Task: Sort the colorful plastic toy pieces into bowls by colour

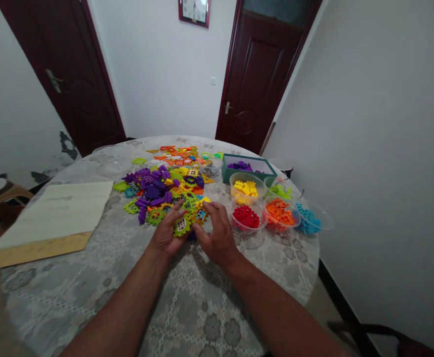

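Note:
Between my hands, just above the table, is an assembly of lime-green and yellow plastic building pieces point(182, 226) with a small white lattice window in its near face. My left hand point(168, 233) grips the green side, thumb in front. On the yellow side, my right hand point(217, 233) pinches a yellow building piece point(203, 202) at the top between thumb and fingers. Right behind the hands lies a heap of loose plastic pieces point(153, 188) in purple, green, yellow, orange and blue. Part of the assembly is hidden by my fingers.
Clear bowls at right hold yellow point(245, 191), red point(245, 218), orange point(280, 214), blue point(308, 218) and lime pieces point(281, 191). Behind them stands a green box point(267, 177) with purple pieces. Paper sheets and cardboard point(46, 252) lie left on the patterned tablecloth point(187, 307).

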The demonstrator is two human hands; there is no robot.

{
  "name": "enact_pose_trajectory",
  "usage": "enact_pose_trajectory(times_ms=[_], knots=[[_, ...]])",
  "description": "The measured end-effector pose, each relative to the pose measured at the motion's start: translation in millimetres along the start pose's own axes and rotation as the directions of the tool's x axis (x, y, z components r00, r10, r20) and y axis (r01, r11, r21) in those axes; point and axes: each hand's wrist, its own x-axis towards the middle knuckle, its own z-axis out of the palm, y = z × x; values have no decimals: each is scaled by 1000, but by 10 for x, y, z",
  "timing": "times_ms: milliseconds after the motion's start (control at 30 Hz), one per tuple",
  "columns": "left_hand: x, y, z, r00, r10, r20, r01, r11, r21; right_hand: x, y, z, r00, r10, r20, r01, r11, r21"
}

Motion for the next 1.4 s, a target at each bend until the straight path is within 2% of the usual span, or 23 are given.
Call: enact_pose_trajectory(times_ms=[200, 467, 933, 1200, 1400], knots=[[16, -5, -37, 1000, 11, -16, -10, 996, 84, 33, -36, -31, 999, 26, -35, -25, 999, 28], [-15, -34, 11, 999, 42, -23, -40, 997, 72, 15, 4, -34, 990, 7, -142, -5, 1000, 15], [-24, -31, -17, 999, 51, -15, -51, 999, 2, -196, 159, 148, 999, 23, -40, -25, 998, -50], [-20, 29, 14, 999, 34, -36, -34, 999, 2, -152, 144, 155, 999, -31, -19, 31, 999, -39], [27, 36, -24, 999, 54, -8, -53, 996, 65, -95, 80, 99, 993, -99, -60, 98, 995, -12]])
